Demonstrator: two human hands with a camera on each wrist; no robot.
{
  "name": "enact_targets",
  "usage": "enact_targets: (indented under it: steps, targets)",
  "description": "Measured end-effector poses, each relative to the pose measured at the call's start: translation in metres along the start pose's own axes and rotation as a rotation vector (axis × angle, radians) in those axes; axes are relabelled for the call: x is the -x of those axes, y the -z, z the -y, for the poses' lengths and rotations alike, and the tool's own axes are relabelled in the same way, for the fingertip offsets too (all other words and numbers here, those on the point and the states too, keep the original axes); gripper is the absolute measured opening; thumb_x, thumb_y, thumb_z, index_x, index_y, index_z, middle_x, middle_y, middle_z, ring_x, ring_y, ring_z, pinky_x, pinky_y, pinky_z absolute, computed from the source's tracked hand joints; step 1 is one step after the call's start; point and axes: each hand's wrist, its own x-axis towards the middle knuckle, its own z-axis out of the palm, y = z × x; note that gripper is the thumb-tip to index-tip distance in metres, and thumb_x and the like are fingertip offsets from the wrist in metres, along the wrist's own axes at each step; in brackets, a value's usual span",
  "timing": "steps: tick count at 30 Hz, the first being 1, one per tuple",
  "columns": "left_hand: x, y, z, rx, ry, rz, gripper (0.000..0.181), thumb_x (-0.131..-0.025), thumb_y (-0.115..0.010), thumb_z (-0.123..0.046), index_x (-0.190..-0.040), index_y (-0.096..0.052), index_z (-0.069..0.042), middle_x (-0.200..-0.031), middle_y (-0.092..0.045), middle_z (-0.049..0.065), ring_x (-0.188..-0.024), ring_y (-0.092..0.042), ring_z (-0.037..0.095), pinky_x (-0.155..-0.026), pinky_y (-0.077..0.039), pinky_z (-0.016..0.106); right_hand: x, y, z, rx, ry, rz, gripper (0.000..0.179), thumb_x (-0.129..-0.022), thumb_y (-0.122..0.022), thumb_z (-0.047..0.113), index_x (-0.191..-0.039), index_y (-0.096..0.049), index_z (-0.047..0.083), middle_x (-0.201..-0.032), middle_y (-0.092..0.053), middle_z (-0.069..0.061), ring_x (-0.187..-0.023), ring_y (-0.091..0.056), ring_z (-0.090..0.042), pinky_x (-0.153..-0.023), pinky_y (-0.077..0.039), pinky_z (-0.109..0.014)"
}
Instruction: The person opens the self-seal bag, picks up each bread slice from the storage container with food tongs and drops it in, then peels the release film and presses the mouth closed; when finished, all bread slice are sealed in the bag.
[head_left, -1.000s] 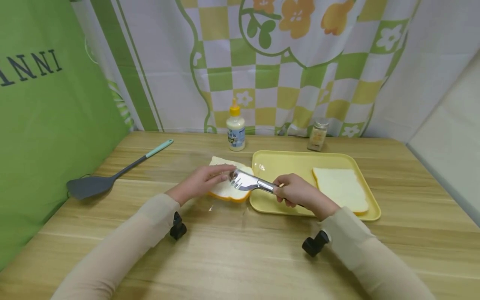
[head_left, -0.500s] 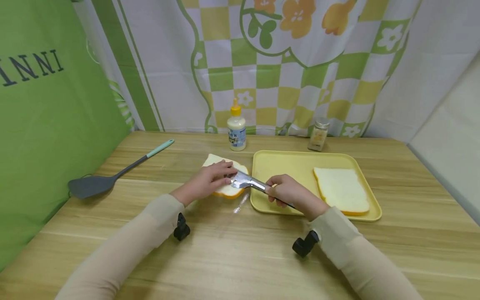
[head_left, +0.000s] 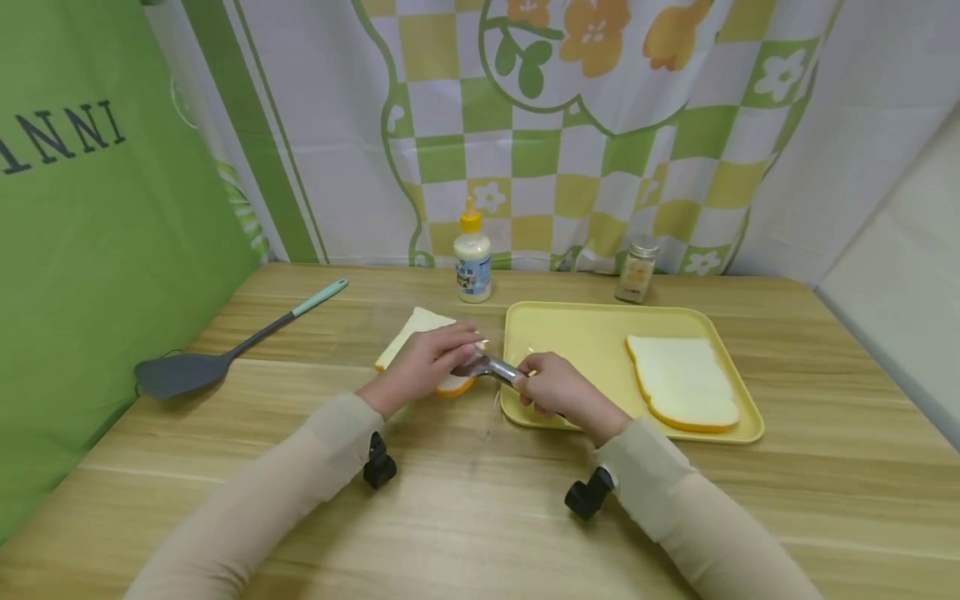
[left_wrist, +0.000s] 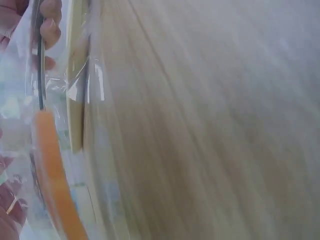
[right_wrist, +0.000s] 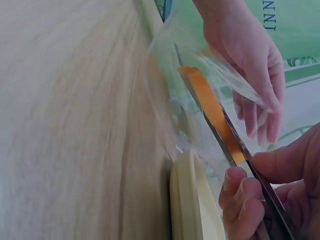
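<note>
Apparently at the step of freeing the bread slice point(head_left: 409, 335) from its clear bag point(right_wrist: 162, 90), just left of the yellow tray point(head_left: 573, 329), with tongs point(head_left: 498, 369) gripped in the right hand point(head_left: 561, 387) and the bag pinched in the left hand point(head_left: 420, 362). Next, probably pull free and lay beside the second slice point(head_left: 682, 379)

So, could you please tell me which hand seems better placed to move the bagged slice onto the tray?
Probably the right hand: it holds the tongs, which straddle the bread slice, and is nearer the yellow tray. The left hand pinches the clear bag.
</note>
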Motion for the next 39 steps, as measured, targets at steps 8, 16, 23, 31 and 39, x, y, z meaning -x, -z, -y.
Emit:
enact_targets:
  steps: [8,16,23,31,39]
  targets:
    - [-0.003,-0.01,-0.014,0.088,0.084,-0.03,0.028,-0.092,-0.056,-0.015,-0.117,-0.064,-0.003,-0.127,-0.057,0.015,-0.119,-0.053,0.028,-0.102,-0.04,0.04,-0.005,-0.006,0.009,0.049,-0.004,0.01,0.017,-0.093,-0.049,0.011,-0.095,-0.058,-0.003,-0.066,-0.055,-0.006,-0.046,-0.04,-0.011,-0.042,-0.033,-0.02]
    - [0.003,0.017,-0.002,0.034,0.096,0.043,0.05,-0.09,-0.061,-0.023,-0.136,-0.047,-0.009,-0.147,-0.035,0.012,-0.132,-0.037,0.03,-0.109,-0.03,0.045,-0.003,-0.001,0.005,-0.076,-0.019,0.053,0.017,-0.093,-0.047,0.008,-0.091,-0.058,-0.005,-0.065,-0.053,-0.005,-0.049,-0.043,-0.012,-0.045,-0.035,-0.021]
    - [0.008,0.037,0.026,-0.015,0.214,0.148,0.039,-0.093,-0.057,-0.024,-0.129,-0.055,-0.01,-0.143,-0.041,0.01,-0.138,-0.025,0.03,-0.114,-0.015,0.048,-0.004,0.003,0.001,-0.155,-0.022,0.087,0.017,-0.094,-0.047,0.008,-0.093,-0.056,-0.007,-0.064,-0.052,-0.004,-0.048,-0.043,-0.01,-0.044,-0.037,-0.02]
    - [0.008,0.026,0.024,0.032,0.201,-0.007,0.028,-0.092,-0.059,-0.019,-0.115,-0.066,-0.006,-0.127,-0.058,0.011,-0.127,-0.043,0.031,-0.108,-0.033,0.042,-0.009,-0.007,0.004,-0.176,-0.027,0.065,0.019,-0.095,-0.046,0.009,-0.093,-0.055,-0.007,-0.065,-0.052,-0.005,-0.047,-0.042,-0.01,-0.044,-0.035,-0.02]
    - [0.005,0.017,0.004,0.164,0.252,-0.071,0.027,-0.092,-0.057,-0.017,-0.114,-0.065,-0.002,-0.115,-0.065,0.013,-0.097,-0.065,0.025,-0.083,-0.053,0.034,-0.017,-0.015,0.008,-0.163,-0.018,0.058,0.015,-0.094,-0.047,0.009,-0.089,-0.053,-0.004,-0.065,-0.05,-0.004,-0.046,-0.041,-0.01,-0.043,-0.034,-0.019]
